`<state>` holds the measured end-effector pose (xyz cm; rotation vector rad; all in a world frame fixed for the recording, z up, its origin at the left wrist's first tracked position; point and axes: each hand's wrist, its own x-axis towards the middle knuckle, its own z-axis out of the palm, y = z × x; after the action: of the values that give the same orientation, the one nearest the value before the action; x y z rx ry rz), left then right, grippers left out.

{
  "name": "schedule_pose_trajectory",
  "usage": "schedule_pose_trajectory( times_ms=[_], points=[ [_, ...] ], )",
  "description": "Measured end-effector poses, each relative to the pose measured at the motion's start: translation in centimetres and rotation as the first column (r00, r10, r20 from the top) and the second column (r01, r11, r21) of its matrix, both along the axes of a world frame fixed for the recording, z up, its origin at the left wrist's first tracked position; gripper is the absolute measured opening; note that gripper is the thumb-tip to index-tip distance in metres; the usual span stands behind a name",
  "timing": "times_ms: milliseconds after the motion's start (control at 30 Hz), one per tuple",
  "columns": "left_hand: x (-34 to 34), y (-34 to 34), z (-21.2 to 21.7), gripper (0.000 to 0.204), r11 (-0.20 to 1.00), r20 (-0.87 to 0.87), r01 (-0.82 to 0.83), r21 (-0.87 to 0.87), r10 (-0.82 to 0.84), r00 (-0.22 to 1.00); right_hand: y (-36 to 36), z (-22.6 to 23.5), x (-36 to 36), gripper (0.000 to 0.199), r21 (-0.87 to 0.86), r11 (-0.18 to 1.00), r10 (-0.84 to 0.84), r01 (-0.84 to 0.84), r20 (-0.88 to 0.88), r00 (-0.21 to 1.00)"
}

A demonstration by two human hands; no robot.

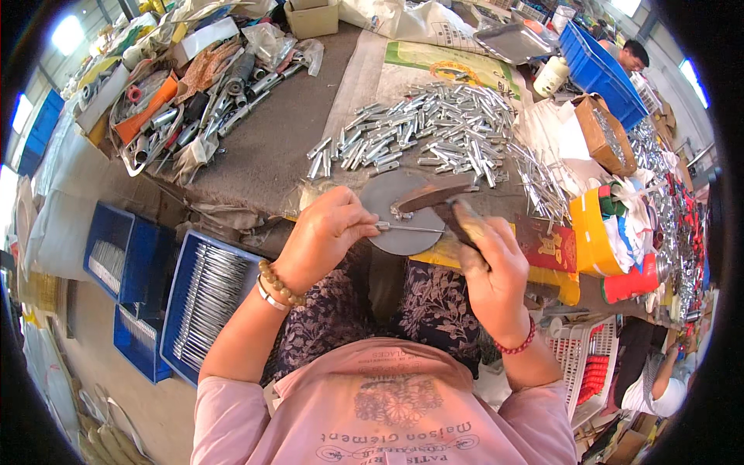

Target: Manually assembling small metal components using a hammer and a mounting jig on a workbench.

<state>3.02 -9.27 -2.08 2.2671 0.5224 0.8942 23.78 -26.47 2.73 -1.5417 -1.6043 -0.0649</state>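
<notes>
Your left hand (327, 232) is pinched shut on a thin metal pin (409, 229), holding it flat across the round grey metal plate (387, 203) that sits at the near edge of the worktable (267, 151). Your right hand (490, 267) is clamped around the handle of a dark hammer (438, 194), whose head lies over the plate just beyond the pin. Just past the plate lies a wide heap of short silver metal tubes (422, 136), close enough to crowd the far side. To your right a yellow bucket (593, 232) stands near your hammer hand; to your left the table edge drops to blue plastic crates of long metal rods (205, 298). The open room is the bare dark table surface left of the plate.
</notes>
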Motion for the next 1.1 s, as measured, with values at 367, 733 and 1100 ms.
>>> schedule_pose_trajectory(
  times_ms=[367, 733, 1100],
  points=[
    [-0.2, 0.2, 0.2, 0.021, 1.0, -0.043, 0.007, -0.018, -0.008, 0.999, 0.7, -0.5, 0.8, 0.052, -0.214, 0.975, 0.03, -0.066, -0.169, 0.985],
    [-0.7, -0.6, -0.1, 0.024, 1.0, -0.054, -0.02, -0.014, 0.019, 0.998, -0.3, -1.6, -1.5, 0.02, -0.263, 0.961, -0.015, 0.09, 0.273, 0.962],
    [-0.5, -7.6, -2.0, 0.051, 0.667, 0.118, -0.117, -0.736, 0.297, 0.948, -1.6, -3.2, -3.7, 0.03, -0.561, 0.738, -0.106, -0.374, -0.644, 0.757]
  ],
)
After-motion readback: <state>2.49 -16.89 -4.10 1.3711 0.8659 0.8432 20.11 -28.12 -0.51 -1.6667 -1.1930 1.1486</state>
